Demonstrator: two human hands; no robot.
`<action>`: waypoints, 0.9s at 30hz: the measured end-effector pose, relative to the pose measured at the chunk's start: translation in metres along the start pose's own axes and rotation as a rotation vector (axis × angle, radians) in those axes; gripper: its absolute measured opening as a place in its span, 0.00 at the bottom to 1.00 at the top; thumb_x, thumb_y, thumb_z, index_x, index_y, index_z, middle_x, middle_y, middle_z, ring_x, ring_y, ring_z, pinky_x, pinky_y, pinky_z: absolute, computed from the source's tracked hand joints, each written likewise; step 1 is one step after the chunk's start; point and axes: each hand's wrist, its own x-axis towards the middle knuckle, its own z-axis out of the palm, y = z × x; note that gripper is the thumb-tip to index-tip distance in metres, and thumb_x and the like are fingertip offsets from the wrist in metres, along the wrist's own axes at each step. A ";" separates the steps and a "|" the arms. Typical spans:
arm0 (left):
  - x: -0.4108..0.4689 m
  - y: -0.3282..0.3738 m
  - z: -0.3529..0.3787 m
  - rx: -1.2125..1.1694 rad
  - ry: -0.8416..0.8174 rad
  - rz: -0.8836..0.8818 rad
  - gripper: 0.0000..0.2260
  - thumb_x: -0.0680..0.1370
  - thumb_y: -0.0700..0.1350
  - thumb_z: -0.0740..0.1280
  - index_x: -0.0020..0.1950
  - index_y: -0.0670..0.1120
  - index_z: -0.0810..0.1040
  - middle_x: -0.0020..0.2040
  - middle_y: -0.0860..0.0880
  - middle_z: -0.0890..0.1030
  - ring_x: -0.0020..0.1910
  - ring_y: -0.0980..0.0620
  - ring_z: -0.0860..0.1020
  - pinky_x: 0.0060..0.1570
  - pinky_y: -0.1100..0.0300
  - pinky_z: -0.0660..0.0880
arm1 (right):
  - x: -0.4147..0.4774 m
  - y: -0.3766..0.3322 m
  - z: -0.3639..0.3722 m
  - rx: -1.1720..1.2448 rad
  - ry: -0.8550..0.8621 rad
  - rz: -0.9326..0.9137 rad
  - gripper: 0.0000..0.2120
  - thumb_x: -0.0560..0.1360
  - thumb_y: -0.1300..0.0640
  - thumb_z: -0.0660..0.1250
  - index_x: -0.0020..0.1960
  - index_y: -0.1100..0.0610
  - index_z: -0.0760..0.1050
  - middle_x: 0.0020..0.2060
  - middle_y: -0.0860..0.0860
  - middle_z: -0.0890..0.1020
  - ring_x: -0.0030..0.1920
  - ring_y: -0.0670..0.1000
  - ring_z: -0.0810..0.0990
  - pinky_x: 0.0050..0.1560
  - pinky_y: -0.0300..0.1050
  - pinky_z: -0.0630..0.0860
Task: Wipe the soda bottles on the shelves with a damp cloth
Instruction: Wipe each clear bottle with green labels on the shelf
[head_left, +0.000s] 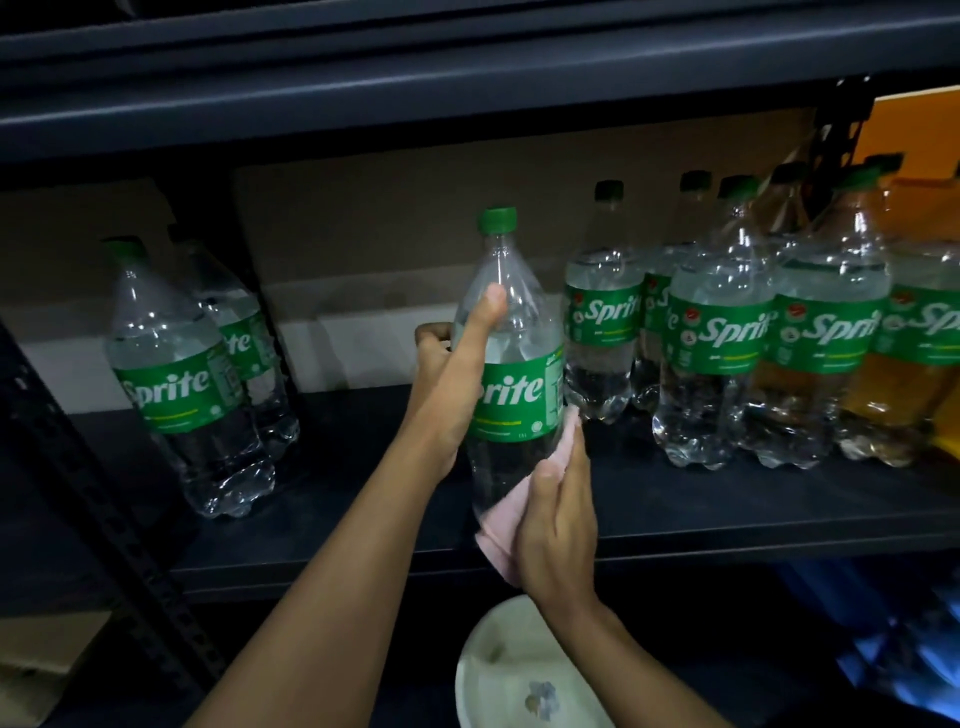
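- Nearest, low in the view, a white bowl (519, 670) sits below the shelf edge; what it holds I cannot tell.
- The right hand (558, 514) lies flat, fingers straight, pressing a pink cloth (501, 525) against the lower side of the held bottle (514, 364).
- The left hand (452, 374) grips that bottle at the shoulder, thumb laid up the neck and fingers curled behind, keeping it upright at the front of the shelf (727, 509).
- The cloth is on the lower half, so this bottle looks partly wiped at best.
- Further back on the left stand two bottles (176, 374), well apart from the crowded group of bottles (727, 332) on the right.
- Nothing shows which of these have been wiped; the pair on the left may be the finished ones and the right group still to do, but that is a guess.
- Cardboard boxes (415, 218) line the back.
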 end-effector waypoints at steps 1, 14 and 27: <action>0.000 0.000 -0.001 -0.017 -0.006 0.007 0.43 0.64 0.79 0.70 0.66 0.49 0.73 0.60 0.50 0.83 0.57 0.53 0.84 0.58 0.51 0.79 | 0.004 -0.004 0.000 0.023 0.017 0.000 0.26 0.83 0.41 0.47 0.81 0.42 0.53 0.77 0.30 0.59 0.78 0.36 0.59 0.79 0.49 0.61; -0.004 0.017 -0.013 -0.045 -0.198 0.006 0.31 0.85 0.65 0.49 0.66 0.48 0.84 0.58 0.40 0.87 0.60 0.41 0.85 0.62 0.48 0.80 | 0.126 -0.126 0.000 -0.191 -0.107 -0.193 0.18 0.83 0.46 0.52 0.64 0.51 0.75 0.57 0.50 0.81 0.55 0.52 0.78 0.51 0.49 0.72; 0.016 -0.011 -0.010 -0.053 -0.093 -0.017 0.54 0.61 0.82 0.72 0.76 0.49 0.70 0.66 0.47 0.83 0.62 0.48 0.84 0.66 0.44 0.77 | 0.002 -0.005 0.003 -0.149 0.001 -0.206 0.32 0.85 0.38 0.46 0.84 0.52 0.45 0.83 0.48 0.53 0.82 0.47 0.54 0.78 0.62 0.61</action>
